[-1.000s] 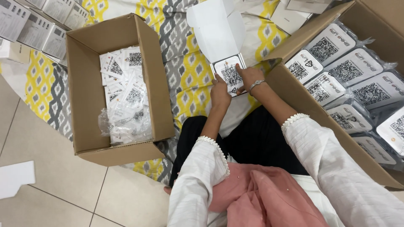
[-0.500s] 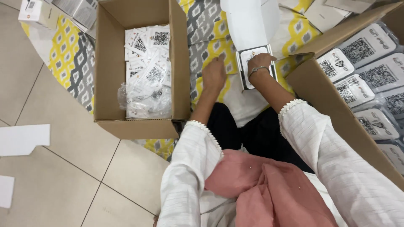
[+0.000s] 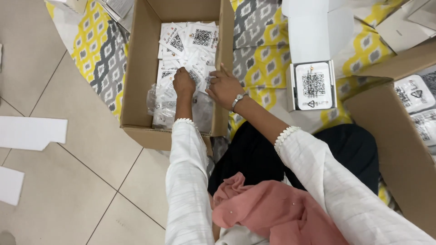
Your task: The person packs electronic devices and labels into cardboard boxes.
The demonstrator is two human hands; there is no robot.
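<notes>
Both hands are seen reaching into an open cardboard box (image 3: 136, 81) that stands on the floor at the edge of a yellow and grey patterned cloth (image 3: 263, 50). The box is filled with a loose heap of small white packets (image 3: 190, 41), printed with square black codes and sealed in clear plastic. The left hand (image 3: 183, 84) is laid knuckles up on the heap, its fingers curled down among the packets; whether one is pinched cannot be told. The right hand (image 3: 223, 87), with a watch (image 3: 238, 100) worn at the wrist, is placed against the right wall of the box, just beside the left hand, its fingers loosely bent and touching the packets at the edge of the heap; nothing is seen gripped in it. To the right, on the cloth, a small white carton (image 3: 313, 45) is set with its lid flap raised, and a white device (image 3: 312, 86) with a code on its face is seated in it. A larger cardboard box (image 3: 390, 136) with more bagged white items is seen at the far right. White card pieces (image 3: 29, 134) are lying on the tiled floor (image 3: 68, 190) at the left.
</notes>
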